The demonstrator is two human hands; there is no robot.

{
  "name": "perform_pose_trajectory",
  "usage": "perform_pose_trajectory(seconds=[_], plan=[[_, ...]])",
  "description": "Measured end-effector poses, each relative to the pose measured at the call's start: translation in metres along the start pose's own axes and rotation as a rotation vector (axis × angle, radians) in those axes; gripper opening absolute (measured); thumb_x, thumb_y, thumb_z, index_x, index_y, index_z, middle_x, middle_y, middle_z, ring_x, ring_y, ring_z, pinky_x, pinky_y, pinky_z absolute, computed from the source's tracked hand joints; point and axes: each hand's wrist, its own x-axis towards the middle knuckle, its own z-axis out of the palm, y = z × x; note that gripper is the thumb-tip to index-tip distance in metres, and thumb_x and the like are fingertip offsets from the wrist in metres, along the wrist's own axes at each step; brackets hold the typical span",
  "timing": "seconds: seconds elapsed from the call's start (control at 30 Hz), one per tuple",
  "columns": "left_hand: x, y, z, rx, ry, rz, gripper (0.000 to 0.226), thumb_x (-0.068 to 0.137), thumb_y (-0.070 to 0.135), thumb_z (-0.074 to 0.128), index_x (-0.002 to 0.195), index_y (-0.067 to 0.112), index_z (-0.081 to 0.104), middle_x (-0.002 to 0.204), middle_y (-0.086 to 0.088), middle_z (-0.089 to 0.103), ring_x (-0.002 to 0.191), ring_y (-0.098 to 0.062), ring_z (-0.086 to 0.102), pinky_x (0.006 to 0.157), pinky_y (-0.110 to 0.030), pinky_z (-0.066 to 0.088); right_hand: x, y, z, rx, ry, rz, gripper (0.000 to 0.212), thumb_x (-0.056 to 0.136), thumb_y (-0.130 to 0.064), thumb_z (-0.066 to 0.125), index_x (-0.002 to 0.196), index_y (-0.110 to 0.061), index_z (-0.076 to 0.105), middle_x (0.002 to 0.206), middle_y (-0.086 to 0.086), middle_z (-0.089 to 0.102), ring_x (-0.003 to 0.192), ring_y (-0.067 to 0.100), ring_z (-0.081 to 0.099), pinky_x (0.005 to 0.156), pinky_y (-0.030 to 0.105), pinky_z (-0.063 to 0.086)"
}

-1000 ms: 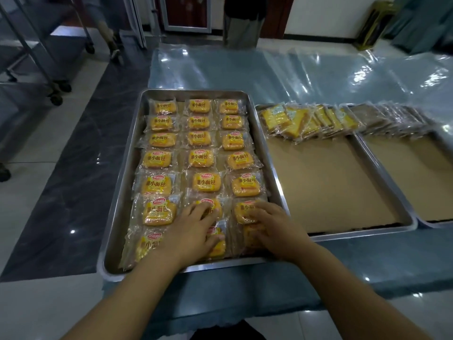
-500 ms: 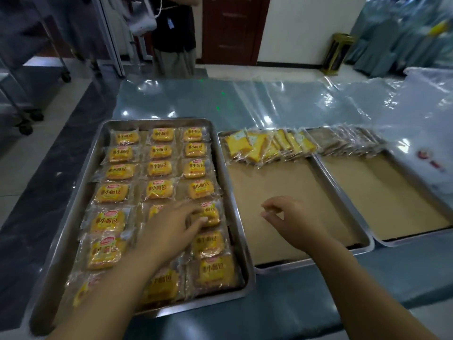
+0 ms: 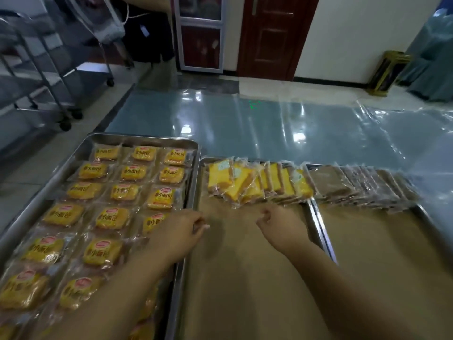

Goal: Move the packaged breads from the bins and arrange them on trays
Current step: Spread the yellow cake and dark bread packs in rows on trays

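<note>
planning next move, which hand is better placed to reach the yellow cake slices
Right. The right hand hovers just short of the yellow cake slices; the left hand is farther, at the full tray's rim.

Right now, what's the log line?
left hand: empty, above left tray edge | right hand: empty, above middle tray | left tray: full | middle tray: one row

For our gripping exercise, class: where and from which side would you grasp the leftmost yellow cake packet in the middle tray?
Probably pinch the leftmost yellow cake packet by its near end, coming over the bare paper: neighbouring packets crowd its right side.
</note>
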Motion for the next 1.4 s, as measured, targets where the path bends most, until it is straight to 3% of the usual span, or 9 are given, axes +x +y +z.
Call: perform_pose_trajectory(seconds=[0.2, 0.37, 0.53, 0.8, 0.97, 1.1, 1.27, 1.33, 1.4], plan=[[0.056, 0.006, 0.011, 0.063, -0.002, 0.019, 0.034, 0.089, 0.029, 0.057, 0.122, 0.023, 0.055, 0.116, 0.000, 0.055, 0.107, -0.018, 0.052, 0.087, -0.030, 0.043, 0.068, -0.002, -0.009, 0.077, 0.045, 0.036, 0.047, 0.086, -0.038, 0.059, 0.123, -0.012, 0.048, 0.113, 0.007, 0.059, 0.096, 0.026, 0.057, 0.070, 0.032, 0.044], [0.112, 0.003, 0.025, 0.112, -0.023, 0.002, 0.053, 0.088, 0.024, 0.056, 0.138, 0.026, 0.038, 0.142, 0.001, 0.033, 0.130, -0.020, 0.031, 0.102, -0.033, 0.033, 0.117, -0.013, -0.008, 0.059, 0.019, 0.078, 0.070, 0.088, -0.046, 0.055, 0.141, -0.007, 0.031, 0.147, 0.015, 0.030, 0.129, 0.032, 0.039, 0.097, 0.038, 0.039], [0.148, -0.005, 0.039, 0.160, -0.207, -0.012, 0.076, 0.086, 0.018, 0.059, 0.148, 0.021, 0.014, 0.156, -0.004, 0.010, 0.142, -0.027, 0.010, 0.114, -0.042, 0.024, 0.145, -0.010, 0.002, 0.020, -0.104, 0.130, 0.068, 0.088, -0.050, 0.052, 0.137, -0.006, 0.035, 0.139, 0.014, 0.039, 0.118, 0.030, 0.047, 0.087, 0.039, 0.042], [0.136, -0.003, 0.049, 0.068, -0.122, 0.062, 0.057, 0.090, 0.015, 0.053, 0.143, 0.018, 0.033, 0.145, -0.004, 0.035, 0.128, -0.024, 0.039, 0.103, -0.033, 0.036, 0.136, -0.001, 0.008, 0.360, 0.130, 0.108, 0.030, 0.078, -0.029, 0.071, 0.073, -0.027, 0.042, 0.083, -0.002, 0.053, 0.067, 0.013, 0.048, 0.052, 0.025, 0.033], [0.093, 0.011, 0.028, -0.246, 0.150, 0.080, 0.041, 0.095, 0.025, 0.050, 0.135, 0.028, 0.045, 0.123, 0.012, 0.053, 0.107, -0.003, 0.050, 0.084, -0.013, 0.037, 0.100, 0.008, -0.004, 0.696, 0.316, 0.055, 0.032, 0.079, -0.013, 0.070, 0.078, -0.030, 0.043, 0.079, -0.007, 0.057, 0.068, 0.006, 0.057, 0.052, 0.012, 0.040], [0.056, 0.028, 0.013, -0.586, 0.233, -0.092, 0.035, 0.091, 0.030, 0.055, 0.124, 0.038, 0.049, 0.110, 0.024, 0.058, 0.100, 0.006, 0.055, 0.078, -0.016, 0.047, 0.061, 0.021, -0.022, 0.967, 0.341, -0.044, 0.042, 0.080, -0.003, 0.069, 0.091, -0.039, 0.052, 0.098, 0.000, 0.063, 0.087, 0.013, 0.066, 0.066, 0.025, 0.051], [0.008, 0.041, 0.025, -0.739, 0.153, -0.352, 0.025, 0.088, 0.022, 0.062, 0.110, 0.033, 0.056, 0.103, 0.014, 0.064, 0.095, -0.009, 0.062, 0.081, -0.037, 0.052, 0.010, 0.043, -0.042, 0.661, 0.410, -0.260, 0.039, 0.078, -0.006, 0.070, 0.088, -0.042, 0.058, 0.083, -0.010, 0.067, 0.073, 0.003, 0.062, 0.065, 0.024, 0.052], [-0.011, 0.044, 0.034, -0.753, 0.054, -0.443, 0.035, 0.087, 0.017, 0.064, 0.120, 0.019, 0.054, 0.113, -0.004, 0.065, 0.101, -0.021, 0.061, 0.091, -0.046, 0.049, -0.011, 0.048, -0.047, 0.401, 0.488, -0.463, 0.029, 0.074, -0.001, 0.067, 0.089, -0.026, 0.066, 0.080, -0.006, 0.067, 0.070, 0.002, 0.054, 0.066, 0.012, 0.043], [-0.030, 0.044, 0.045, -0.603, -0.015, -0.471, 0.043, 0.086, 0.016, 0.065, 0.126, 0.013, 0.050, 0.116, -0.008, 0.062, 0.105, -0.024, 0.059, 0.095, -0.043, 0.046, -0.030, 0.054, -0.044, 0.134, 0.466, -0.615, 0.025, 0.067, 0.005, 0.065, 0.088, -0.009, 0.070, 0.083, 0.004, 0.069, 0.075, 0.016, 0.060, 0.070, 0.024, 0.048]])
